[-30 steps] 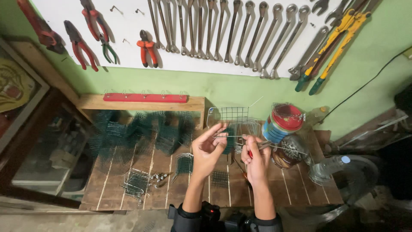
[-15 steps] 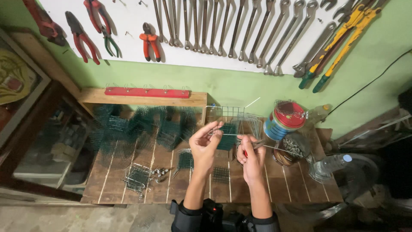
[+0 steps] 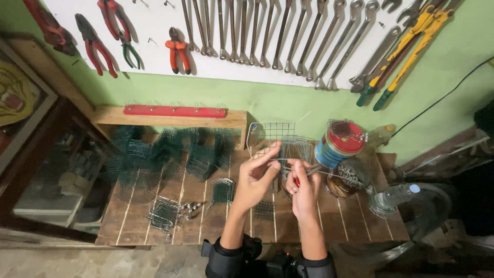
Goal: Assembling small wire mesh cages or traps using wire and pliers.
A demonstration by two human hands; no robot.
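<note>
- Standing over the wooden bench (image 3: 206,216), both hands work above its middle, just in front of a bare wire mesh cage (image 3: 280,138).
- Left hand (image 3: 254,180): fingers curled, thumb and forefinger pinched on the left end of a thin wire (image 3: 282,160); palm otherwise empty.
- Right hand (image 3: 304,190): closed around a small tool with a red handle (image 3: 297,180), with the tool's metal tip at the right-hand part of the same wire. What kind of tool it is cannot be told.
- The wire's long axis runs left to right, roughly level, spanning the gap between the two hands; it lies directly before the mesh cage and above the bench boards.
- Right of the mesh cage, touching or nearly so: a round tin (image 3: 337,144), blue-sided with a red lid, a scrap of wire mesh lying on the lid. Any label on its side is too small to describe.
- Further right of the cage, near the tin: a clear plastic bottle with a blue cap (image 3: 393,195), lying on its side.
- Left of the cage: a heap of green-coated mesh pieces (image 3: 164,154); beyond them, at the bench's near left, a small finished wire basket (image 3: 163,213).
- Behind the cage, on a wooden ledge against the green wall: a long red bar with hooks (image 3: 174,110), lying horizontally.
- Above the cage: a white board hung with spanners (image 3: 278,36) and red-handled pliers (image 3: 177,49).
</note>
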